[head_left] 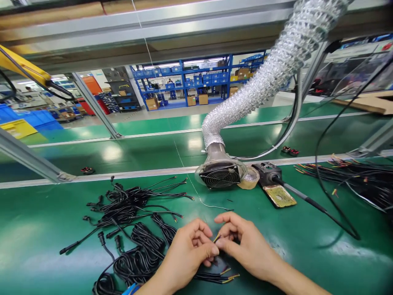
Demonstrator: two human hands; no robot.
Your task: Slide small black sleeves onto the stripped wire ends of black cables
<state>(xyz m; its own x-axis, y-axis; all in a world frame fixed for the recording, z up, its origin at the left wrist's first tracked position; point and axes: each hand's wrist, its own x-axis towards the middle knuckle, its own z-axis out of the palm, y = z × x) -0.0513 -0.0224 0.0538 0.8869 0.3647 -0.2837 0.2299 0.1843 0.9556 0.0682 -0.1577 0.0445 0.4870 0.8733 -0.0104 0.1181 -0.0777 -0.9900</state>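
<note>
Both hands, left hand (pixel 187 252) and right hand (pixel 242 243), pinch one thin wire (pixel 216 237).

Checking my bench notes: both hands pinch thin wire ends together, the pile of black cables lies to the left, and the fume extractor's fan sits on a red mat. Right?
Not quite. The head view shows the mat is green, not red. The rest stands: the left hand and right hand pinch the wire ends, the black cables lie left, and the fan sits behind.

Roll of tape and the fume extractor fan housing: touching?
Touching. In the head view the roll of tape sits pressed against the right side of the fan housing, with no green mat between.
</note>
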